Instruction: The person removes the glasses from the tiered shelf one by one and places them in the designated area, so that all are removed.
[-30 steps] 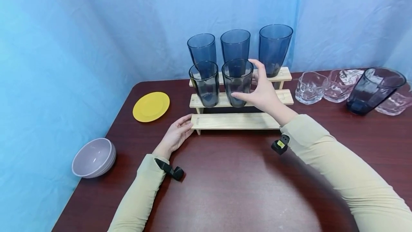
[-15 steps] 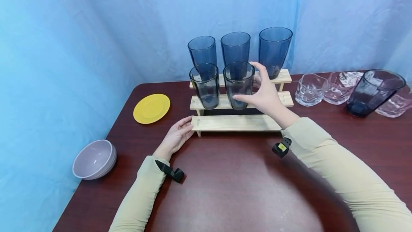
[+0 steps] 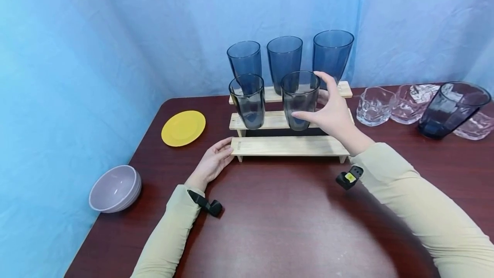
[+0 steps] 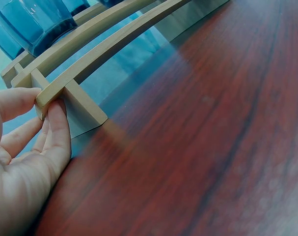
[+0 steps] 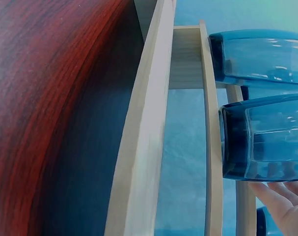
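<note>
My right hand (image 3: 336, 113) grips a tall smoky-blue drinking glass (image 3: 299, 104) from its right side, thumb in front and fingers behind. The glass stands upright over the middle tier of a three-step wooden rack (image 3: 289, 146); in the right wrist view its base is right at the board's edge. To its left on that tier is a matching glass (image 3: 248, 106). Three more tall blue glasses (image 3: 285, 61) line the top tier. My left hand (image 3: 211, 161) pinches the left end of the bottom board, thumb above and fingers below, as the left wrist view shows.
At right, short clear glasses (image 3: 373, 108) stand near another tall dark glass (image 3: 447, 113), which looks tilted. A yellow plate (image 3: 183, 128) lies left of the rack, and a lilac bowl (image 3: 115, 188) sits by the table's left edge. A blue curtain (image 3: 193, 33) hangs behind.
My right hand has shifted the held glass to the right along the middle tier, widening the gap to its neighbour. The left hand stays on the bottom board's end.
</note>
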A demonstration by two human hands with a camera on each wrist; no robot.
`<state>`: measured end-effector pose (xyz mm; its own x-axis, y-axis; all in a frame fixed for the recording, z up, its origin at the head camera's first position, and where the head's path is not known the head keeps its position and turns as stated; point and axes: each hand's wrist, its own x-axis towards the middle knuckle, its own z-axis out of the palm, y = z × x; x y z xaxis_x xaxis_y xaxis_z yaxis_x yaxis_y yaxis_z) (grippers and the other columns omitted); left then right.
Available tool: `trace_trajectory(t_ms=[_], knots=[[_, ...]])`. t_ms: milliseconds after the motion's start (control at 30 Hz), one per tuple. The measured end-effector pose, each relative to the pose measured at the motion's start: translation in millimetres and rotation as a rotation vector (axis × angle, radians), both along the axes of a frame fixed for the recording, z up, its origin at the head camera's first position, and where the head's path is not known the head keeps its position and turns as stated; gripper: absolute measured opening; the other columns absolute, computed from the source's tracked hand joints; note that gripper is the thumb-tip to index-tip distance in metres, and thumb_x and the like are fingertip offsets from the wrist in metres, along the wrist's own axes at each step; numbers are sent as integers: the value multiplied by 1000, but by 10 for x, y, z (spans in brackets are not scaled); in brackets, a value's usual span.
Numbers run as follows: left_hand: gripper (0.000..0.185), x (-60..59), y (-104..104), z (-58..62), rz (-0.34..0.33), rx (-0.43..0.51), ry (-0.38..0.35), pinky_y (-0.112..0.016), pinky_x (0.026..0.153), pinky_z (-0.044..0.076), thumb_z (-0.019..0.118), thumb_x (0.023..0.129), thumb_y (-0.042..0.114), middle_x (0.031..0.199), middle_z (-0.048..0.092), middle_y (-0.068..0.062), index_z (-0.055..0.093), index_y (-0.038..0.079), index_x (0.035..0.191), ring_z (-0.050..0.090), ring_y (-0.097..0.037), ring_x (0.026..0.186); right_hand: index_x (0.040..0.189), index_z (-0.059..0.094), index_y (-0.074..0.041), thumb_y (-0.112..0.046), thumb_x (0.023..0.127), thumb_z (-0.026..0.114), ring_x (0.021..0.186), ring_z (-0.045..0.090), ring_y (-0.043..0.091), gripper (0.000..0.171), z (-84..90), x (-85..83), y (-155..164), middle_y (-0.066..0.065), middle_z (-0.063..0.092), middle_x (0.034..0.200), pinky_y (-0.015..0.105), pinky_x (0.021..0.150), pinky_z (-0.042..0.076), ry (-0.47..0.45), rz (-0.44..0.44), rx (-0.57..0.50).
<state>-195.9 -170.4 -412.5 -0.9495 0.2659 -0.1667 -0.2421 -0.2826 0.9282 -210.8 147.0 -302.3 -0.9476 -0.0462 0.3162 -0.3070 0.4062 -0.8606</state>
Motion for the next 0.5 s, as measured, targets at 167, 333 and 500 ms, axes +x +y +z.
trace_trajectory(t_ms=[167, 333, 500], knots=[[53, -7, 4, 7, -6, 14, 5, -16, 76, 49, 39, 97, -7, 102, 56, 1, 22, -4, 147, 61, -4, 88, 145, 25, -34, -20, 69, 85, 107, 60, 19, 98, 9, 39, 98, 14, 60, 121, 20, 78, 51, 4, -15, 4], [53, -1, 5, 14, -5, 24, -3, -15, 76, 49, 39, 97, -6, 102, 56, 1, 22, -4, 147, 61, -5, 88, 144, 26, -39, -20, 68, 86, 101, 59, 7, 98, 7, 92, 183, 12, 59, 123, 17, 78, 50, -5, -51, 12], [54, 5, 2, 9, -7, 31, -8, -15, 75, 49, 39, 97, -6, 101, 57, 1, 21, -4, 147, 61, -5, 87, 144, 26, -39, -20, 68, 86, 100, 56, 3, 99, 16, 159, 263, 13, 57, 124, 13, 75, 48, -3, -62, 14]])
